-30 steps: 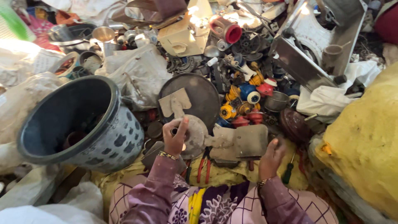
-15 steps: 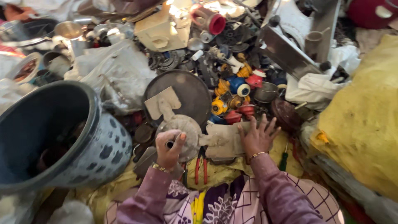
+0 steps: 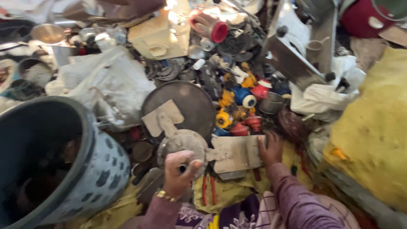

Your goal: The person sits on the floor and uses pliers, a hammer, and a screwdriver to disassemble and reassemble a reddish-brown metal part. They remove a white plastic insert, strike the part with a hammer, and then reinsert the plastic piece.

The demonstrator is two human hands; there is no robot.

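Head view, only one: person sits on the ground amid a scrap heap, both hands on one dirty grey fan part (image 3: 199, 150), a round hub w/ flat blades. It lies at the near edge of the pile, just in front of the lap.

Left hand (image 3: 178, 171): fingers curled shut round the hub's near rim, thumb on top; looks like a firm grip. Right hand (image 3: 270, 148): fingers mostly flat and spread, pressing on the right blade's (image 3: 237, 152) far end. Not wrapped round it, so more a hold-down than a grasp.

Another blade (image 3: 163, 116) sticks up-left, resting against a dark round metal plate (image 3: 186, 106). Red-handled pliers (image 3: 207, 188) lie on the yellow cloth (image 3: 229, 193) just under the hub, untouched. Big blue-grey basket (image 3: 63, 169) sits at the left, close to the left arm; contents dim, can't tell what's in it. Red, blue and yellow plastic bits (image 3: 241, 106) lie beyond the blade.

Progress, as a judgement: fan part in hand but blades all on, pliers unused, so early stage; most of the heap unsorted.
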